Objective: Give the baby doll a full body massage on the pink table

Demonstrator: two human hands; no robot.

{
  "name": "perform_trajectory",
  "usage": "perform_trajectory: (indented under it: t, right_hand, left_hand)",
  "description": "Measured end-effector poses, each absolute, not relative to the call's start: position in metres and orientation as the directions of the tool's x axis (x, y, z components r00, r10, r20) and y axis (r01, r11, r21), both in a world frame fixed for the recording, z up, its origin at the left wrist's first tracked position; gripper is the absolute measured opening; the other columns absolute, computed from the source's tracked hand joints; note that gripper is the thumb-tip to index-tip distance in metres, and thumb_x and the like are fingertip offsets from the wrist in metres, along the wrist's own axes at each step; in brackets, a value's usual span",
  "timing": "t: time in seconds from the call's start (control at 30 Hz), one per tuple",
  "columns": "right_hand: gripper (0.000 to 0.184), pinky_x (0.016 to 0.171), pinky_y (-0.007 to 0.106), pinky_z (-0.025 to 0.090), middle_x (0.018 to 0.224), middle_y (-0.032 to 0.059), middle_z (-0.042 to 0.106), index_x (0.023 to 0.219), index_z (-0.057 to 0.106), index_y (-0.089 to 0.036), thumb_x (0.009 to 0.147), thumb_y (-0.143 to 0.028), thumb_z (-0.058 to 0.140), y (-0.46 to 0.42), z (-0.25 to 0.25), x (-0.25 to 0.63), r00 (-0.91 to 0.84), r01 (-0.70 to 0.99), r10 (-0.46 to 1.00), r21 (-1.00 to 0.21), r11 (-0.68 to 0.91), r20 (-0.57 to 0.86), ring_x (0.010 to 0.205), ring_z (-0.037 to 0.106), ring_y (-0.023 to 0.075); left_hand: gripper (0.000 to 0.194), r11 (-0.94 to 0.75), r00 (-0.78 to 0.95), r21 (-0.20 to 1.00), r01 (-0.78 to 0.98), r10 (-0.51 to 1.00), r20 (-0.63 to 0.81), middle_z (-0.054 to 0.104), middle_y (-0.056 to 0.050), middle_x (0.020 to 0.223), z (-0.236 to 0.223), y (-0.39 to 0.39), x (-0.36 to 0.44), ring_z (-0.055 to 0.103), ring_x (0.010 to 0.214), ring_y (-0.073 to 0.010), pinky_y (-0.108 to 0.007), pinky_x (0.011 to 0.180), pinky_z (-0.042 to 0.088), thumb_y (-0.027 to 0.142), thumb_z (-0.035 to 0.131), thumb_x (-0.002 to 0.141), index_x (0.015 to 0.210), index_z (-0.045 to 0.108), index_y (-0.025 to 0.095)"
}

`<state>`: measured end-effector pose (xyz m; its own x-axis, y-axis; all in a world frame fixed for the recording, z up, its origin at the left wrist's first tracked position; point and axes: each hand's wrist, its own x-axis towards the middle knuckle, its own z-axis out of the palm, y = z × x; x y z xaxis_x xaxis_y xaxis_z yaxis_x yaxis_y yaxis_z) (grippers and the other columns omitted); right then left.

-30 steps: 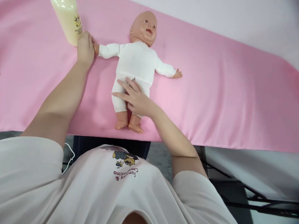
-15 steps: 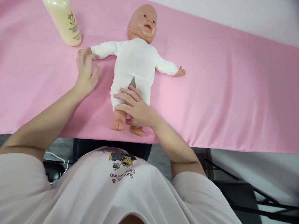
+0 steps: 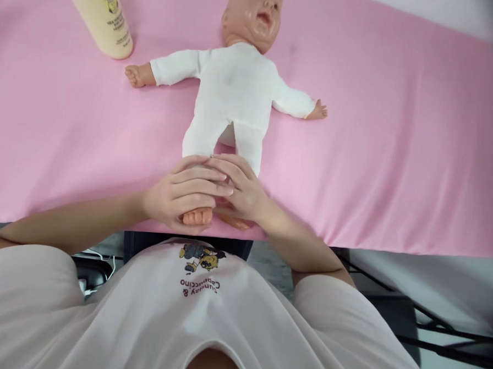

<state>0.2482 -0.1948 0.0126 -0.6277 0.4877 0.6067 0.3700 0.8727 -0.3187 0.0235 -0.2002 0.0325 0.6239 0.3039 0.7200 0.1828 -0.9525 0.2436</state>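
A baby doll [image 3: 237,90] with a white cloth body lies face up on the pink cover, arms spread and feet toward me. My left hand [image 3: 178,192] is wrapped over its lower leg on the left, and the toes of that foot [image 3: 197,216] stick out below my fingers. Over the other lower leg, my right hand [image 3: 246,193] is curled, with the second foot [image 3: 236,222] partly showing beneath. The fingertips of my left hand overlap those of my right. Both hands hide the doll's shins, and the thumbs are mostly out of sight.
A pale yellow bottle [image 3: 102,20] with a cartoon print stands at the upper left, its top cut off by the frame. The pink cover [image 3: 366,174] spans the table, whose front edge runs just below the doll's feet. Black metal bars [image 3: 449,333] show at lower right.
My left hand has left the doll's hand and come down to the leg on the left. My right hand has moved slightly right and closed round the other leg. The view has shifted.
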Motion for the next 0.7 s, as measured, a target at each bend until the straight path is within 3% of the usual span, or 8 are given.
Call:
perform_trajectory:
  t: [0.2,0.3,0.4,0.53,0.6,0.7]
  right_hand:
    - [0.033,0.101,0.053,0.061,0.138,0.0111,0.065,0.122,0.066,-0.026,0.105,-0.052,0.057,-0.192,0.017,0.250,-0.627,0.308,0.352,-0.193,0.931,0.695,0.127,0.063,0.0282]
    - [0.033,0.099,0.051,0.061,0.133,0.0104,0.067,0.122,0.066,-0.025,0.104,-0.052,0.061,-0.190,0.018,0.252,-0.653,0.257,0.336,-0.219,0.941,0.679,0.123,0.065,0.0275]
    - [0.032,0.100,0.051,0.061,0.130,0.0096,0.067,0.122,0.067,-0.026,0.104,-0.052,0.060,-0.190,0.017,0.255,-0.691,0.255,0.373,-0.274,0.927,0.620,0.122,0.065,0.0272]
    - [0.031,0.103,0.053,0.060,0.132,0.0083,0.066,0.126,0.067,-0.028,0.107,-0.050,0.055,-0.195,0.012,0.255,-0.722,0.310,0.444,-0.326,0.893,0.530,0.126,0.063,0.0272]
    - [0.032,0.107,0.055,0.057,0.138,0.0091,0.064,0.131,0.065,-0.029,0.106,-0.049,0.057,-0.198,0.011,0.250,-0.701,0.335,0.464,-0.325,0.885,0.541,0.132,0.060,0.0286]
    - [0.037,0.114,0.056,0.053,0.151,0.0110,0.057,0.139,0.059,-0.028,0.106,-0.045,0.058,-0.203,0.013,0.241,-0.660,0.393,0.486,-0.288,0.873,0.572,0.142,0.052,0.0298]
  left_hand:
    - [0.009,-0.969,0.526,0.245,0.033,0.225,0.820,0.076,0.003,0.083,0.045,-0.196,0.028,0.075,0.109,-0.0208,-0.041,0.117,0.053,0.030,0.065,0.090,0.093,0.061,0.023]
    - [0.021,-0.974,0.569,0.224,0.022,0.197,0.799,0.073,0.002,0.080,0.043,-0.193,0.024,0.074,0.110,-0.0206,-0.040,0.112,0.057,0.042,0.067,0.096,0.089,0.061,0.024]
    - [0.037,-0.947,0.616,0.322,0.000,0.254,0.745,0.074,0.000,0.081,0.039,-0.191,0.018,0.075,0.109,-0.0217,-0.042,0.112,0.057,0.061,0.065,0.096,0.087,0.064,0.025]
    - [0.042,-0.904,0.663,0.428,0.001,0.321,0.676,0.075,-0.001,0.079,0.038,-0.191,0.017,0.076,0.106,-0.0216,-0.043,0.112,0.058,0.066,0.056,0.101,0.086,0.067,0.027]
    - [0.040,-0.923,0.643,0.386,0.015,0.304,0.703,0.077,0.000,0.083,0.039,-0.192,0.020,0.076,0.108,-0.0204,-0.041,0.113,0.058,0.060,0.049,0.106,0.091,0.067,0.028]
    - [0.029,-0.979,0.579,0.202,0.006,0.168,0.798,0.080,0.003,0.097,0.038,-0.194,0.024,0.074,0.111,-0.0162,-0.037,0.113,0.058,0.044,0.043,0.111,0.104,0.067,0.029]
